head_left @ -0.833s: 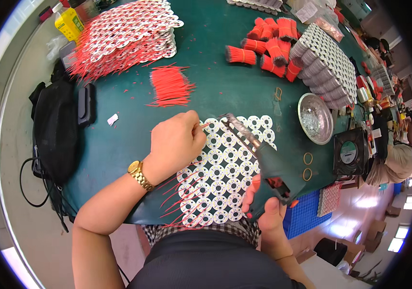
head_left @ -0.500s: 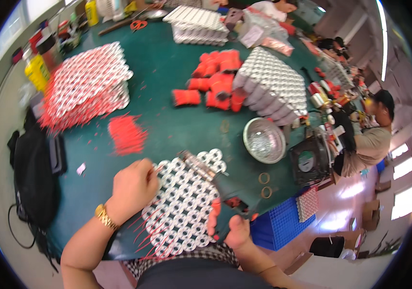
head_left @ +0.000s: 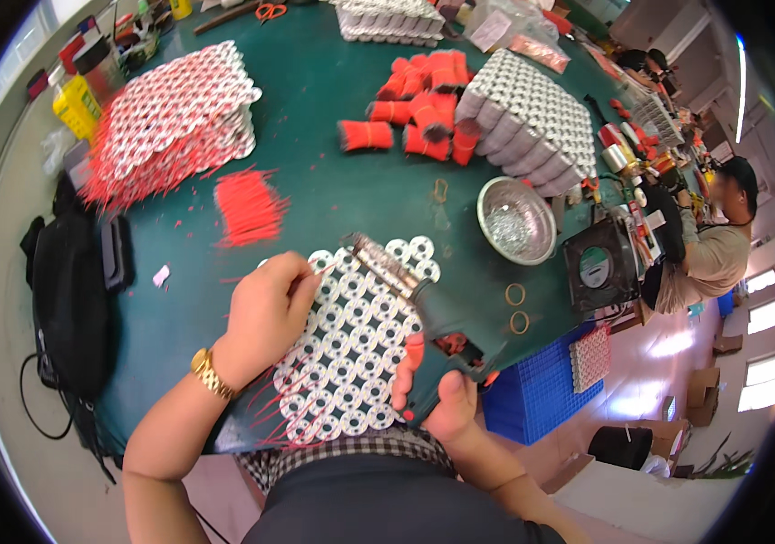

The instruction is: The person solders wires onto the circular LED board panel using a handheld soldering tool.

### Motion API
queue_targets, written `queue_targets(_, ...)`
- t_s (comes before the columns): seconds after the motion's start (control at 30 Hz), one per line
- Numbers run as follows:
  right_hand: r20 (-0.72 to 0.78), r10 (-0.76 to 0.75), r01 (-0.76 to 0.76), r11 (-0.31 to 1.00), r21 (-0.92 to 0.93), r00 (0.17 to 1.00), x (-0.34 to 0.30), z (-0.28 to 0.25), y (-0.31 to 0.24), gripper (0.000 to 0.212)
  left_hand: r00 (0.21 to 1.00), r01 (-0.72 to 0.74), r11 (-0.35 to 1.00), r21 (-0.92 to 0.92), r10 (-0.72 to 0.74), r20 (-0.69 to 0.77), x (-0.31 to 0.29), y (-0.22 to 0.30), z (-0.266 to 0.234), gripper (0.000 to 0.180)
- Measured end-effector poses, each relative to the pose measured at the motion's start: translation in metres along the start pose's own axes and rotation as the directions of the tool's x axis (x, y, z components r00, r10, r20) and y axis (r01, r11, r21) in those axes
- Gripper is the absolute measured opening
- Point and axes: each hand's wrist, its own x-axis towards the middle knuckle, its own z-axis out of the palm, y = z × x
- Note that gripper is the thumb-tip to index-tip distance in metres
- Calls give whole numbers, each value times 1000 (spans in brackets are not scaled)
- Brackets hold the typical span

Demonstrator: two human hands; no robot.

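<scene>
A sheet of white ring-shaped pieces [head_left: 348,349] lies on the table before me, with thin red wires [head_left: 290,412] trailing from its lower left edge. My left hand [head_left: 271,304] is closed in a pinch over the sheet's upper left corner, a short bit of red wire showing at its fingertips. In my right hand [head_left: 437,399] is a black pistol-grip power tool [head_left: 437,317], fingers wrapped round its handle. The tool's metal nose [head_left: 383,258] points up and left over the sheet's top rows. Beyond the left hand lies a loose pile of cut red wires [head_left: 250,208].
A stack of white-ring sheets with red wires [head_left: 179,113] stands far left. Red wire bundles [head_left: 428,118], a plain stack of sheets [head_left: 532,118] and a metal bowl of small shiny parts [head_left: 516,220] stand farther back. A black bag [head_left: 75,317] lies left; a co-worker [head_left: 714,254] sits right.
The whole view has shifted, so the table's things appear higher. My left hand stays pinched near the sheet's upper left corner, and the tool stays in my right hand over the sheet.
</scene>
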Motion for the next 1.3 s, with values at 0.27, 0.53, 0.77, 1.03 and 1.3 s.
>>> queue_targets(0.27, 16, 25, -24, 997, -68, 1000, -1, -7, -15, 76, 992, 104, 992, 75, -109, 64, 2, -6, 3, 11)
queue_targets(0.53, -7, 44, -44, 973, -225, 999, -7, -9, -14, 76, 983, 161, 987, 14, -162, 84, 5, -2, 1, 11)
queue_targets(0.77, -80, 96, -115, 951, -285, 992, -14, -6, -12, 73, 984, 170, 985, 26, -171, 57, 5, -3, 2, 11)
queue_targets(1.03, -92, 97, -119, 953, -277, 991, -14, -6, -13, 69, 986, 163, 987, -4, -163, 22, 3, -4, 4, 11)
queue_targets(1.3, -94, 109, -130, 958, -256, 990, -12, -5, -14, 68, 990, 140, 990, 13, -141, 28, 3, -4, 4, 11)
